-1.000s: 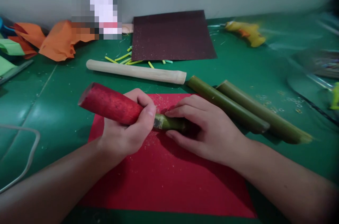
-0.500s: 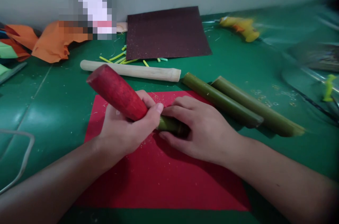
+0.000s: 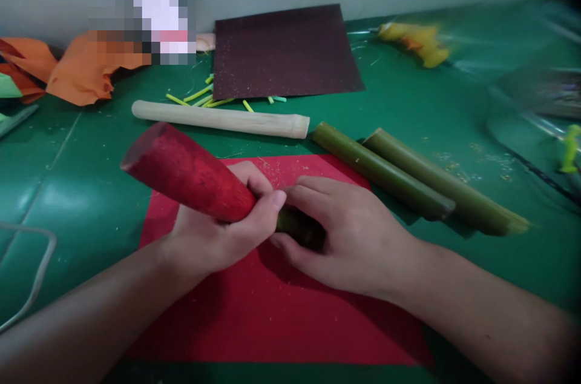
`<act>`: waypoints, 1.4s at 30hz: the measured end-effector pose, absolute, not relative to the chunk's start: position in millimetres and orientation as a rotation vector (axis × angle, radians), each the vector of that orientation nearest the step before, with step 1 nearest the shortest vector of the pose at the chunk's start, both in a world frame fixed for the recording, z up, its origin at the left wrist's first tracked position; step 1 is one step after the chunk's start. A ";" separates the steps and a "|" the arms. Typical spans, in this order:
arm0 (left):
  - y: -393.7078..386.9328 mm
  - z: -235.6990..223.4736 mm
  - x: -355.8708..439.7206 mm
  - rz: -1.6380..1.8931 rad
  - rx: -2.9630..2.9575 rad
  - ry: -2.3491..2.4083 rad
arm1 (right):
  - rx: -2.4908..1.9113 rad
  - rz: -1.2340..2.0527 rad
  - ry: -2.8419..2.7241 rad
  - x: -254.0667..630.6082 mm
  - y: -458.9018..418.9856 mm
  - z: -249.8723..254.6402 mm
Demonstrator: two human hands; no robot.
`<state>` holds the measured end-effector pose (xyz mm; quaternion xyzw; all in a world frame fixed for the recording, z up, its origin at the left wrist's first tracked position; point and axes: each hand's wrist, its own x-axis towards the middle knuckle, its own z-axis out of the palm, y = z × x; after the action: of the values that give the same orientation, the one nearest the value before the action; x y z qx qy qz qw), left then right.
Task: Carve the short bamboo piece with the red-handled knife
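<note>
My left hand (image 3: 218,232) is closed round a thick red handle (image 3: 181,169) that slants up to the left. Its front end meets a short green bamboo piece (image 3: 297,228). My right hand (image 3: 349,229) wraps over that bamboo piece and presses it onto a red sheet (image 3: 281,317) on the green table. Fine dust lies scattered on the sheet near the hands.
Two longer green bamboo tubes (image 3: 408,181) lie right of the sheet. A pale wooden stick (image 3: 218,119) lies behind it, then a dark sandpaper sheet (image 3: 284,51) and yellow-green offcuts (image 3: 204,98). Orange paper (image 3: 82,69) sits far left, a yellow glue gun (image 3: 420,45) far right, a cord (image 3: 31,275) at left.
The red handle swung up and steeper, then dropped back to a flatter slant. My left hand slid slightly right along the bamboo piece, covering more of it. My right hand stayed on it.
</note>
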<state>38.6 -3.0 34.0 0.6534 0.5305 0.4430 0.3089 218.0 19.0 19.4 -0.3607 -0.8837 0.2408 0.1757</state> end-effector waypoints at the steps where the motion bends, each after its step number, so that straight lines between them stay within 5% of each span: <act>1: -3.0 34.7 36.5 1.148 1.750 1.402 | -1.021 0.695 -2.504 218.1 19.4 19.7; 31: -3.5 34.8 40.4 1.032 1.720 1.333 | -0.962 0.701 -2.481 216.8 18.7 17.1; 42: 2.8 35.5 60.3 1.114 1.482 1.688 | -0.956 0.792 -2.517 217.0 21.0 20.3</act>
<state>60.3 2.8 35.5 0.5617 0.6395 0.4223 0.3118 217.0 21.0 20.3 -0.3357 -0.8843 0.2782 0.1668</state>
